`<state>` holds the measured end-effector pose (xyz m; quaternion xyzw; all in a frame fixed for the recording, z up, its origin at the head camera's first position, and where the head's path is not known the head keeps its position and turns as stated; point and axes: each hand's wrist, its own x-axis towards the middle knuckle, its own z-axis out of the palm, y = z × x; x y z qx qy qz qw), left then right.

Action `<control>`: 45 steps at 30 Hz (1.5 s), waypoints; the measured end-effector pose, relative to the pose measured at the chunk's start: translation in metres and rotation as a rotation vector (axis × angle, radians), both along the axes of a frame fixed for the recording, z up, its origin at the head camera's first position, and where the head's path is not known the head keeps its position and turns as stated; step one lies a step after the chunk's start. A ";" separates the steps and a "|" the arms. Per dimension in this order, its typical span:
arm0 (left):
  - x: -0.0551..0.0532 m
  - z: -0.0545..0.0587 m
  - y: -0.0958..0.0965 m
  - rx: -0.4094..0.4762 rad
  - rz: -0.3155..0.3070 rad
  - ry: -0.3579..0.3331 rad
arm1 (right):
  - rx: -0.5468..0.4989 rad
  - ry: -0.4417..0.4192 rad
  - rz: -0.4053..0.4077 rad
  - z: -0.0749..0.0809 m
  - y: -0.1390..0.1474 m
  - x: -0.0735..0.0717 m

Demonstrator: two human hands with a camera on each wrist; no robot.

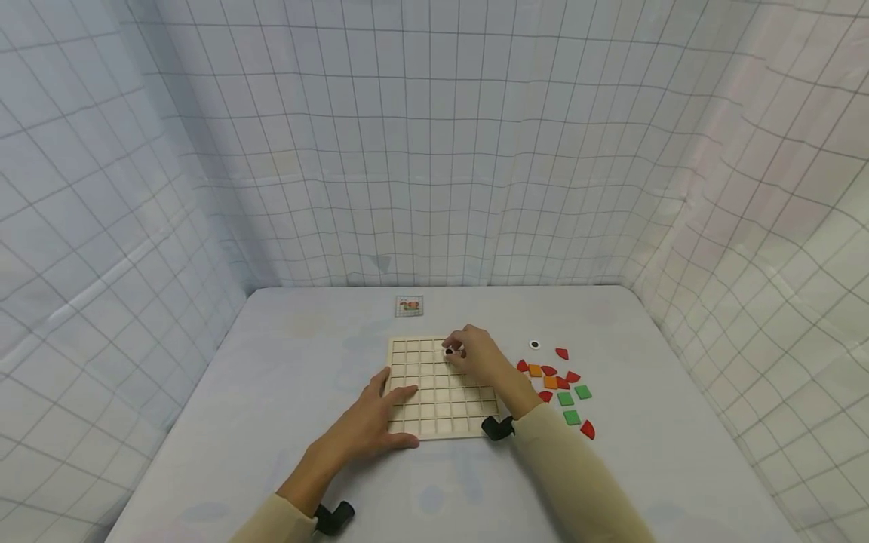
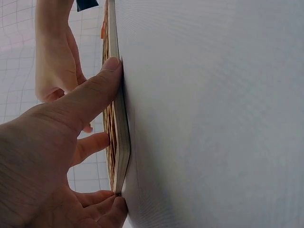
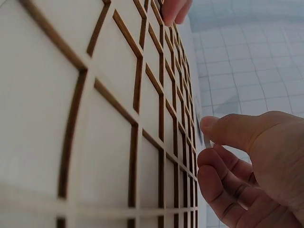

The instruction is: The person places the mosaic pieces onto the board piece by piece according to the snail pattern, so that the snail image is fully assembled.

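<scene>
A square pale wooden grid board (image 1: 436,412) with raised dividers lies flat on the table. My left hand (image 1: 370,422) rests spread at its near left corner. In the left wrist view, the thumb (image 2: 97,90) lies straight along the near edge, one finger touches the grid, and other fingertips are at the side edge. Over the far right part of the board, my right hand (image 1: 480,360) pinches a small round white piece with a black centre (image 1: 449,351), like an eye. From the right wrist, only a thin side of this eye piece (image 3: 207,142) shows between thumb and fingertips.
Right of the board lie scattered flat pieces: red wedges (image 1: 588,430), orange squares (image 1: 535,370) and green squares (image 1: 572,417). Another eye piece (image 1: 535,345) lies behind them. A small picture card (image 1: 409,306) sits beyond the board. Grid-patterned curtains (image 1: 434,151) surround the table.
</scene>
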<state>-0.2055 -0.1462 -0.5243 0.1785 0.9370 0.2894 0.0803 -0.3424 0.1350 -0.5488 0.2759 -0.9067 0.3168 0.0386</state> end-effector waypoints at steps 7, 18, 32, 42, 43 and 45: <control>0.001 0.001 0.000 -0.002 -0.005 0.007 | 0.005 -0.051 0.036 0.015 -0.030 0.009; 0.001 0.001 -0.001 -0.016 -0.019 0.016 | 0.022 -0.070 0.023 0.018 -0.053 0.010; -0.002 0.001 -0.001 -0.044 -0.032 0.026 | 0.010 -0.071 -0.013 0.017 -0.068 0.010; 0.000 0.005 -0.001 -0.036 -0.038 0.020 | -0.017 -0.153 -0.098 0.020 -0.075 0.011; -0.001 0.005 -0.001 -0.036 -0.038 0.021 | -0.025 -0.162 -0.100 0.020 -0.075 0.011; -0.001 0.004 -0.001 -0.039 -0.039 0.023 | -0.032 -0.181 -0.103 0.019 -0.075 0.010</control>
